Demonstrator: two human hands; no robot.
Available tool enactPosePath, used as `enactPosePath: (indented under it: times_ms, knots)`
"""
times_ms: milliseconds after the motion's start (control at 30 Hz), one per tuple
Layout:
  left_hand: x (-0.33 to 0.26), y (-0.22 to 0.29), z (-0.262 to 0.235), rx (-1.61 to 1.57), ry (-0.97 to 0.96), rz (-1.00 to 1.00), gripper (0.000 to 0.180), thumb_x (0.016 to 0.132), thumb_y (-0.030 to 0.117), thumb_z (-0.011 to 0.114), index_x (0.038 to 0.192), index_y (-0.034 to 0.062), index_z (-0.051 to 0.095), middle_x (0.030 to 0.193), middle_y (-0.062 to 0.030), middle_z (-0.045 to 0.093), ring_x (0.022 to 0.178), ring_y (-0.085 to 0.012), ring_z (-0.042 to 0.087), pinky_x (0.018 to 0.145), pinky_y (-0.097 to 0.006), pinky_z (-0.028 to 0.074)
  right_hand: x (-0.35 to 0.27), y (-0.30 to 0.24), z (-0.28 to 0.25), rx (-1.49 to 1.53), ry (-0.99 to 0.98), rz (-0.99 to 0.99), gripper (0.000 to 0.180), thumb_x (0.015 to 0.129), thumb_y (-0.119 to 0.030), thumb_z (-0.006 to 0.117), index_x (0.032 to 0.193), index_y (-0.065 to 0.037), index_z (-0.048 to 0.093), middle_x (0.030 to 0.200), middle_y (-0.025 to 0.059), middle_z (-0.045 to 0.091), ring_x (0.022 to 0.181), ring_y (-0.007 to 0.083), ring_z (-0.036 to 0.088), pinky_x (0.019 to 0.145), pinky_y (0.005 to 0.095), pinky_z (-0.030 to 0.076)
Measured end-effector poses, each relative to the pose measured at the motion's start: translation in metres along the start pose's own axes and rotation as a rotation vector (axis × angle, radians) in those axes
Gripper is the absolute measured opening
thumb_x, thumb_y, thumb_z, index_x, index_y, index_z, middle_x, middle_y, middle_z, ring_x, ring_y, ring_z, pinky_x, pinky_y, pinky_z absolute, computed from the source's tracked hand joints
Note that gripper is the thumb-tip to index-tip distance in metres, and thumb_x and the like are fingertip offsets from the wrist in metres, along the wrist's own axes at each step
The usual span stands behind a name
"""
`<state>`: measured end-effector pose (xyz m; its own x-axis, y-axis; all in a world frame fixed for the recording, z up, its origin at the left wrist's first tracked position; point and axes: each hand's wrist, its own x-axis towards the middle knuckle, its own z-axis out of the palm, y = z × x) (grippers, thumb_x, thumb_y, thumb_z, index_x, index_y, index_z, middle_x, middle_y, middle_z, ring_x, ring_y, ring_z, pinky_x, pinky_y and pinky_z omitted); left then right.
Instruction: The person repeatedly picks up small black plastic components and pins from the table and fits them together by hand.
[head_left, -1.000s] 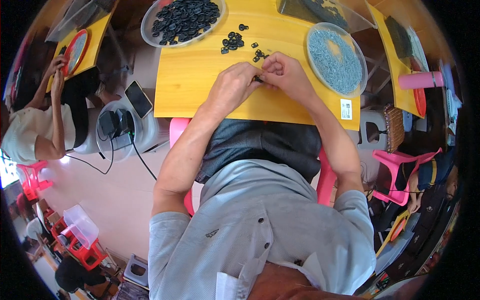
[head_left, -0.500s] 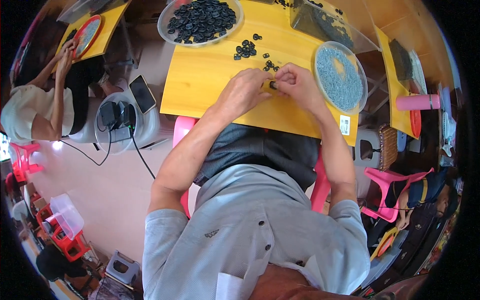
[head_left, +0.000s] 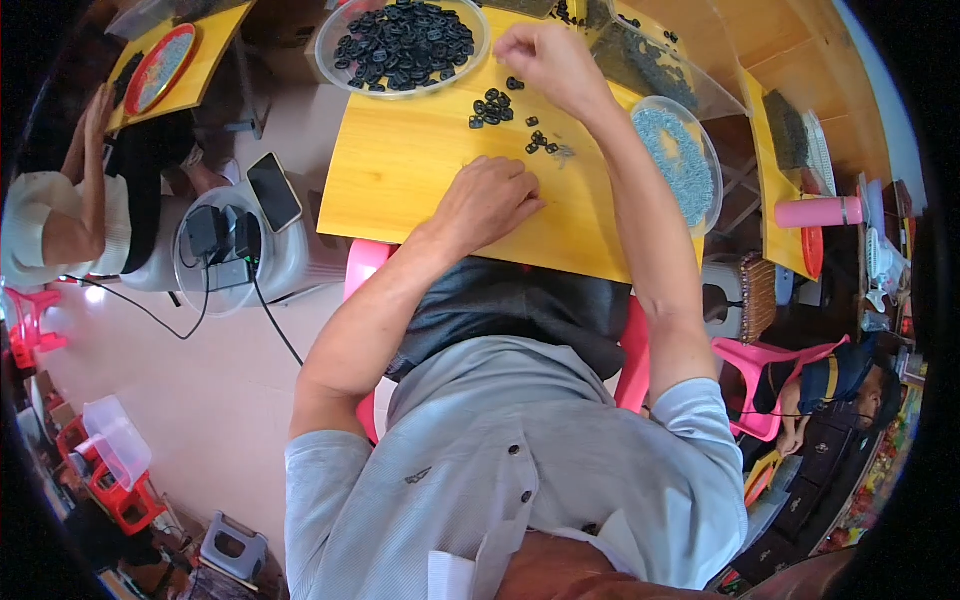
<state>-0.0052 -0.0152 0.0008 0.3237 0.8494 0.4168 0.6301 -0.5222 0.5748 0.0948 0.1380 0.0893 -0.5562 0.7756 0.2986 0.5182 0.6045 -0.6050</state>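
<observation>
Head view, the only one, with clock positions read from the middle of the yellow table (head_left: pixel 400 170). The left hand (head_left: pixel 487 203) lies low at seven o'clock, its fingers curled together; whether it encloses anything cannot be told. The right hand (head_left: pixel 548 62) is at twelve o'clock, well apart from the left, its fingers bent inward; whether they grip a piece cannot be told either. Just beside it, at eleven o'clock, is a loose heap of black pieces (head_left: pixel 490 108), with a smaller black cluster (head_left: pixel 541 143) near the centre. A bowl (head_left: pixel 330 60) of similar pieces stands at ten o'clock, a clear box (head_left: pixel 715 85) at two, and a dish (head_left: pixel 712 160) of grey pins (head_left: pixel 690 185) between three and four. The likeliest mishap is scattering: the heap is unwalled, so a low sweep of the right wrist could push pieces apart. The right forearm crosses close to the dish, and an outward swing might jolt its rim and spill pins. Small pieces might also slip from a loose pinch and roll off the near edge.
</observation>
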Motion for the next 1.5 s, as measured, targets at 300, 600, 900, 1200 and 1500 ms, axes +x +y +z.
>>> enactPosePath:
  times_ms: [300, 600, 900, 1200, 1500]
  knots:
    - [0.001, -0.004, 0.001, -0.003, -0.017, 0.019, 0.016, 0.084, 0.025, 0.068, 0.083, 0.0089, 0.066, 0.08, -0.0079, 0.062, 0.081, -0.029, 0.061, 0.073, -0.042, 0.047, -0.043, 0.037, 0.019, -0.161, -0.295, 0.064, 0.026, 0.077, -0.009, 0.071, 0.102, -0.003, 0.068, 0.077, 0.0061, 0.066, 0.071, 0.0192, 0.064, 0.067, 0.0328, 0.05]
    - [0.006, 0.001, -0.002, -0.201, 0.042, -0.232, 0.013, 0.088, 0.017, 0.067, 0.095, 0.0062, 0.069, 0.086, -0.0094, 0.068, 0.077, -0.0234, 0.066, 0.071, -0.035, 0.051, -0.062, 0.028, 0.009, -0.276, -0.13, 0.047, 0.027, 0.076, -0.015, 0.073, 0.1, -0.005, 0.068, 0.08, 0.0071, 0.066, 0.073, 0.0203, 0.064, 0.067, 0.0318, 0.05]
    - [0.012, -0.005, 0.001, -1.287, 0.226, -0.693, 0.02, 0.093, 0.011, 0.065, 0.105, -0.0048, 0.067, 0.091, -0.0091, 0.071, 0.078, -0.0132, 0.067, 0.071, -0.024, 0.053, -0.122, 0.024, 0.013, 0.61, -0.025, 0.199, 0.021, 0.082, -0.004, 0.074, 0.101, -0.001, 0.068, 0.081, -0.0031, 0.064, 0.07, 0.0006, 0.053, 0.062, 0.0161, 0.044]
    - [0.012, -0.004, 0.002, -1.331, 0.214, -0.72, 0.018, 0.091, 0.009, 0.067, 0.103, -0.0047, 0.067, 0.093, -0.0106, 0.071, 0.08, -0.0145, 0.068, 0.075, -0.026, 0.055, -0.14, 0.019, 0.016, 0.554, 0.035, 0.272, 0.017, 0.087, -0.001, 0.067, 0.103, 0.003, 0.068, 0.087, 0.0034, 0.068, 0.074, 0.0068, 0.061, 0.069, 0.0205, 0.05]
    - [0.012, -0.001, 0.006, -1.259, 0.295, -0.715, 0.016, 0.092, 0.006, 0.066, 0.103, -0.0054, 0.064, 0.091, -0.013, 0.071, 0.08, -0.0153, 0.068, 0.074, -0.025, 0.055, -0.141, 0.018, 0.019, 0.922, 0.056, 0.375, 0.012, 0.088, -0.003, 0.064, 0.097, 0.006, 0.064, 0.081, 0.0101, 0.069, 0.07, 0.014, 0.067, 0.064, 0.0244, 0.053]
